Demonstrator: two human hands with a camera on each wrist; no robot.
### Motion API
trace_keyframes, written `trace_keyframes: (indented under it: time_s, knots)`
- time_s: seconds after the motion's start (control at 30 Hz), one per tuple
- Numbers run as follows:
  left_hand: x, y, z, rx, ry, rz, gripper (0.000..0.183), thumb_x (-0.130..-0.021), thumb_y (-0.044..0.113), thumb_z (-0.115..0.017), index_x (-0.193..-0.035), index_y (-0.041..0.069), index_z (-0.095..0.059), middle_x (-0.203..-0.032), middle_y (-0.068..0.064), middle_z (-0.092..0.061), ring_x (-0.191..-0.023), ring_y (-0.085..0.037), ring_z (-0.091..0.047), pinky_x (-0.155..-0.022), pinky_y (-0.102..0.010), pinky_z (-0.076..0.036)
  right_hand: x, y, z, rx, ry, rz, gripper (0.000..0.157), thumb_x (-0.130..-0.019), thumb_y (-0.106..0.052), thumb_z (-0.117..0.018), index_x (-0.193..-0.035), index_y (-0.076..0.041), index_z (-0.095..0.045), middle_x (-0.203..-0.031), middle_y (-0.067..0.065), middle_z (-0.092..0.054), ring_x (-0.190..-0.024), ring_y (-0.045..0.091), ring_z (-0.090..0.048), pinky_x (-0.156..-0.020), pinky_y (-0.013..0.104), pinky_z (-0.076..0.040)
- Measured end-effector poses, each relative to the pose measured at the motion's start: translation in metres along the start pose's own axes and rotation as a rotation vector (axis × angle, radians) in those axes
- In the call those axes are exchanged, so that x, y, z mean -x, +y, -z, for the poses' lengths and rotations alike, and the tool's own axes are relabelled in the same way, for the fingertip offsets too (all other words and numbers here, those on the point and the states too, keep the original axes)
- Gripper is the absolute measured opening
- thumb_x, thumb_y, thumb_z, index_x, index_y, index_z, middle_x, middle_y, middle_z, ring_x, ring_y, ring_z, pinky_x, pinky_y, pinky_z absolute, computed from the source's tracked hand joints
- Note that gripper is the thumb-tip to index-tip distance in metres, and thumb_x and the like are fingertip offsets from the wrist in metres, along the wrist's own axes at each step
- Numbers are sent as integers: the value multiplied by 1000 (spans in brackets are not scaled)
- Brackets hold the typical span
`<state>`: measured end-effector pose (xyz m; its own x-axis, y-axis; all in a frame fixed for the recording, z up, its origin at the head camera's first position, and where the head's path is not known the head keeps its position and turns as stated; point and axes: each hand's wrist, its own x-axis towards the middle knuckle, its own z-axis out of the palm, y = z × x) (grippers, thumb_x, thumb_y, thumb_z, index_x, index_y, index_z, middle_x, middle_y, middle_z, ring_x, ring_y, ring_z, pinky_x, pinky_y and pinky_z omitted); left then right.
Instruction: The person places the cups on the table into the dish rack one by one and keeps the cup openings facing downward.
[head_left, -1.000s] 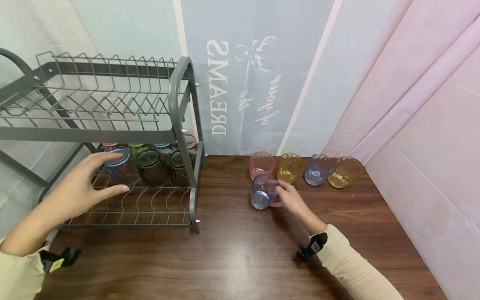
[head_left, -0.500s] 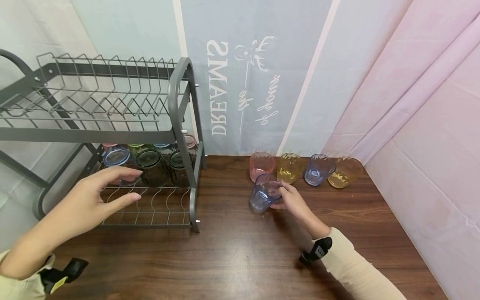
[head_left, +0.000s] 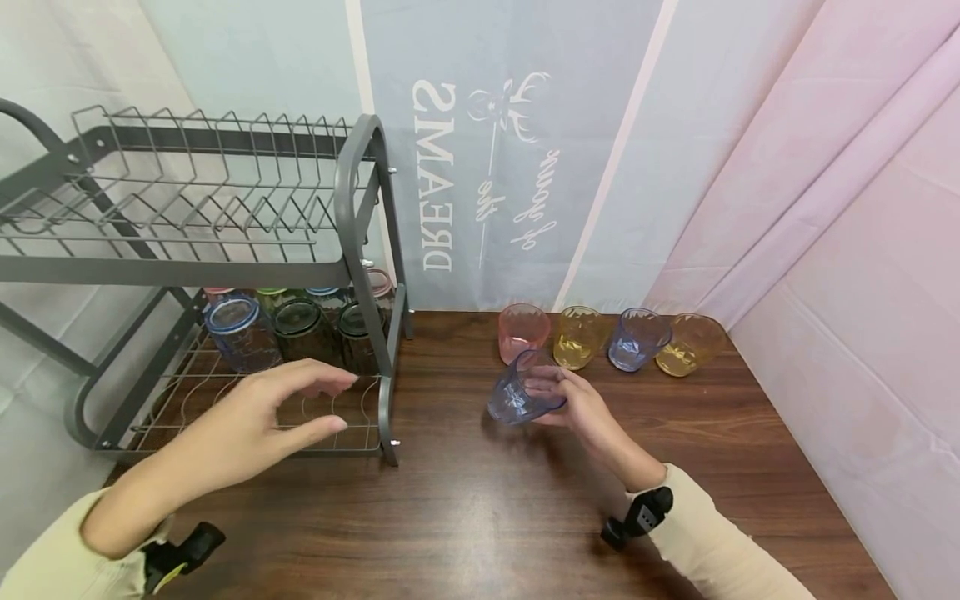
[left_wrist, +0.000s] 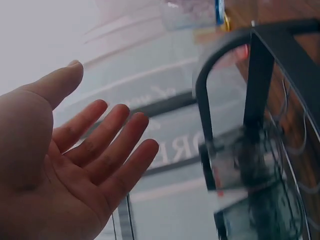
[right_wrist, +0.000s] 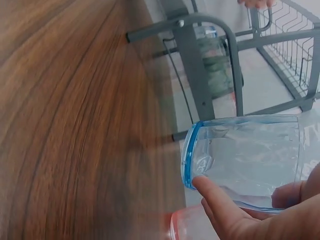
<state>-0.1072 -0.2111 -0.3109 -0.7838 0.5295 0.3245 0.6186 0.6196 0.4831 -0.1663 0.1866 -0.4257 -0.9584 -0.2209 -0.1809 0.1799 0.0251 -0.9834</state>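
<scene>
My right hand [head_left: 588, 408] grips a clear blue cup [head_left: 513, 397], tilted with its base toward the rack; the right wrist view shows the thumb and fingers around the blue cup [right_wrist: 245, 155]. In front of the rack's lower shelf, my left hand [head_left: 258, 421] holds nothing, thumb and fingers spread apart, palm and fingers plain in the left wrist view [left_wrist: 95, 165]. Behind the held cup stand a pink cup [head_left: 523, 329], a yellow cup [head_left: 576, 337], another blue cup [head_left: 636, 340] and a second yellow cup [head_left: 686, 346], all upright in a row.
A grey two-tier dish rack [head_left: 358, 192] stands at the left. On its lower shelf several cups sit upside down, among them a blue cup [head_left: 243, 333] and a dark cup [head_left: 302, 333]. The brown wooden table [head_left: 465, 517] ends at a printed cloth backdrop [head_left: 495, 275].
My left hand has moved right and toward me, away from the upside-down blue cup on the rack. My right hand has tipped the held blue cup over toward the left.
</scene>
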Motion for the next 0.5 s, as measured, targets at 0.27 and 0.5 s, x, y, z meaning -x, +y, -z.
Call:
trace_keyframes:
  time_s: [0.27, 0.5]
  knots:
    - [-19, 8, -26, 70, -79, -33, 54, -91, 21, -79, -139, 15, -57, -132, 4, -61, -114, -13, -61, -93, -39, -55, 7, -5, -7, -96, -38, 10, 51, -98, -1, -29, -146, 14, -38, -135, 26, -57, -111, 12, -61, -80, 31, -59]
    - [-37, 17, -49, 78, -109, -32, 72, -91, 32, -79, -151, 14, -43, -148, -1, -47, -127, -18, -54, -105, -43, -48, 11, -7, -11, -121, -26, -1, 53, -96, 1, -29, -146, 13, -37, -124, 14, -59, -110, 15, -59, -84, 36, -58]
